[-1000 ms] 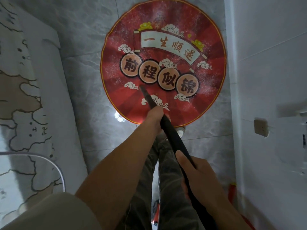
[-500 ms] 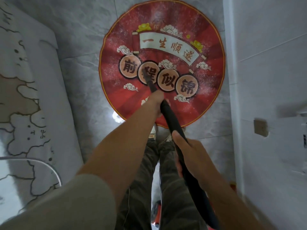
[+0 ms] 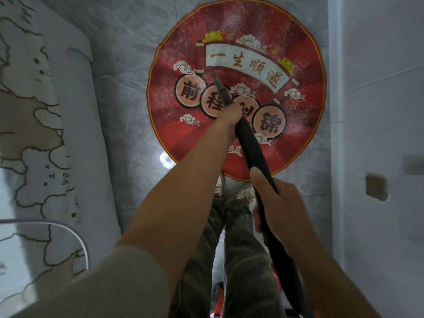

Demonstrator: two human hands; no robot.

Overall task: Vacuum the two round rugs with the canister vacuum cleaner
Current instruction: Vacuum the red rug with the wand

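A round red rug (image 3: 302, 125) with a white banner, clouds and four round character medallions lies on the grey tiled floor. White specks dust its surface. A black vacuum hose and narrow nozzle (image 3: 252, 148) slant across it, the tip near the banner's lower left corner. My left hand (image 3: 229, 115) grips the nozzle end far out over the rug. My right hand (image 3: 273, 198) grips the hose nearer my body. Only one rug is in view; the canister is mostly hidden, a red part (image 3: 218, 301) showing between my legs.
A white wall (image 3: 378, 111) with a beige socket plate (image 3: 376, 187) runs along the right. A bed with a map-patterned cover (image 3: 46, 145) fills the left, a metal rail (image 3: 78, 232) at its near end. My shoes (image 3: 231, 189) stand at the rug's near edge.
Both hands have pushed the hose forward. The nozzle tip has slid from the rug's near part up across the medallions to just below the banner.
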